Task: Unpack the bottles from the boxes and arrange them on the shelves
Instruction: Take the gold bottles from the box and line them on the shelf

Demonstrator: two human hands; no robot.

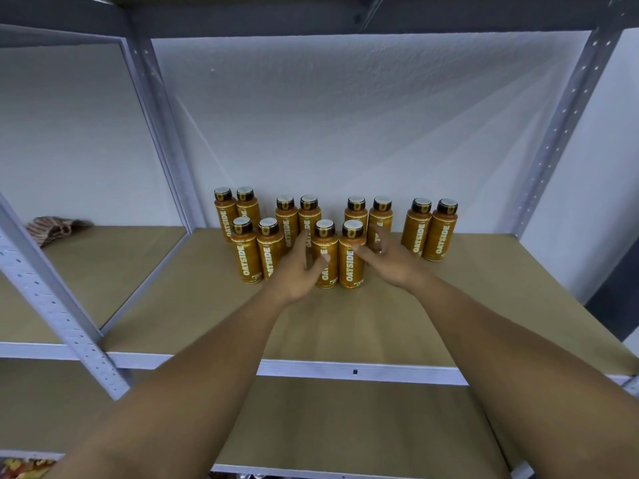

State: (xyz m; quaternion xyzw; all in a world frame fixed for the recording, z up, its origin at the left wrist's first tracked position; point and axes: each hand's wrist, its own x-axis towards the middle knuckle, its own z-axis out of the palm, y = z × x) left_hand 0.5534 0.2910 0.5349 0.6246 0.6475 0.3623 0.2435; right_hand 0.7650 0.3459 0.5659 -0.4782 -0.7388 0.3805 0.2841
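Blurred and loosely spread, the left hand (pixel 297 271) and right hand (pixel 389 262) flanked two orange black-capped bottles (pixel 351 267) on the tan shelf (pixel 345 326). The left hand partly hid a rear bottle (pixel 308 204).

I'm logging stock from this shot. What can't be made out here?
Head view:
The boxes: out of frame.
The back-row bottles: labels partly hidden by the front row.
The left hand: blurred; whether it grips the front bottle is unclear.
Label small print: too small.
The striped cloth on the neighbouring shelf: small and far off; what it is, unclear.
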